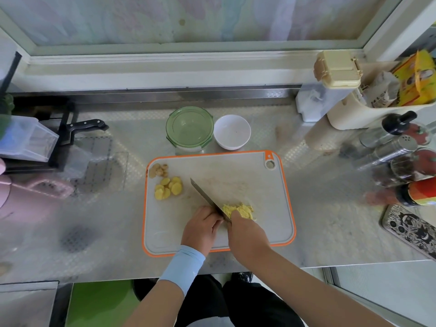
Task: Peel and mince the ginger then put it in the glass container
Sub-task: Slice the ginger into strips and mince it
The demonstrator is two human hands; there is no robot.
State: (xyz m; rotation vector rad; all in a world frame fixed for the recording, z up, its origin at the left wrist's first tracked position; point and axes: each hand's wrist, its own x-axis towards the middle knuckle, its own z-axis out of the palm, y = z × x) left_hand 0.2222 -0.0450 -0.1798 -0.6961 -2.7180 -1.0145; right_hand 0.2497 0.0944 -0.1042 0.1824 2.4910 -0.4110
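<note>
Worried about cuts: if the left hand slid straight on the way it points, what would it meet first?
Probably the knife, its blade just ahead of the left hand; contact is unclear. The minced ginger lies beyond it.

No text can be read. Far beyond the right hand (247,233), the yellow packet (418,79) bears print too blurred to make out, as does the paper bag (383,90) beside it. The phone case (410,228), right of that hand, shows lettering near its top edge, likewise illegible
</note>
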